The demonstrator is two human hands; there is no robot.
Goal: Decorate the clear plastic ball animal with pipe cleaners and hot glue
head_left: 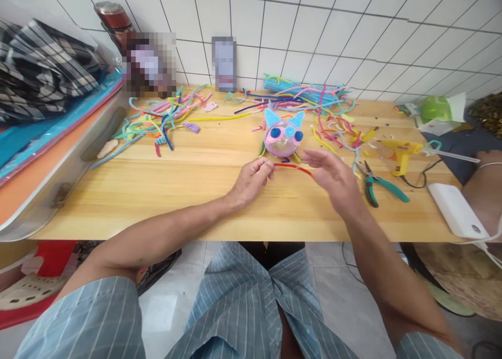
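Red strip; unclear grip by right hand

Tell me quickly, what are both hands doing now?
Left hand: closed, pinching a red strip.
Right hand: at the strip's right side; whether it grips cannot be told.

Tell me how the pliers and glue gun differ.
The pliers are teal and black; the glue gun is yellow. The pliers have two spread handles; the glue gun has one grip. The glue gun has a dark cord; the pliers show none. Both lie on the table, right of the right hand.
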